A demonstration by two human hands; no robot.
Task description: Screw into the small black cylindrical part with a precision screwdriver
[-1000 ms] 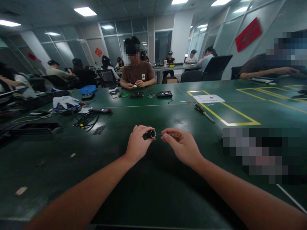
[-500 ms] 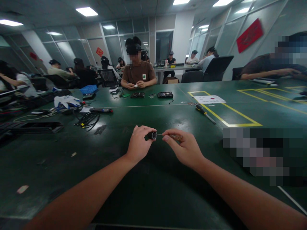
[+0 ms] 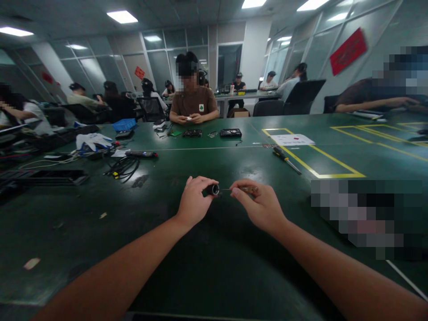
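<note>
Tool (image 3: 249,190) clasped in right hand (image 3: 262,203), drawn slightly back from black cylinder (image 3: 213,190) held in left hand (image 3: 194,199).

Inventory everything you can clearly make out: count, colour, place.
Cylinder: 1, black, left hand
Thin-shafted tool: 1, amber handle, right hand
Screwdriver: 1, yellow-black handle, right
Paper: 1, white, over yellow tape
Gloves: unclear count, white-blue, left
Bin: 1, blue, far left
Devices: 2, black, far side
Cables: several, mostly black, left
Small items: uncounted, mixed colours, left
Table: 1, green, foreground
Posters: 3, red, background
Co-workers: several, mixed clothes, around
Hands: 2, bare, centre
</note>
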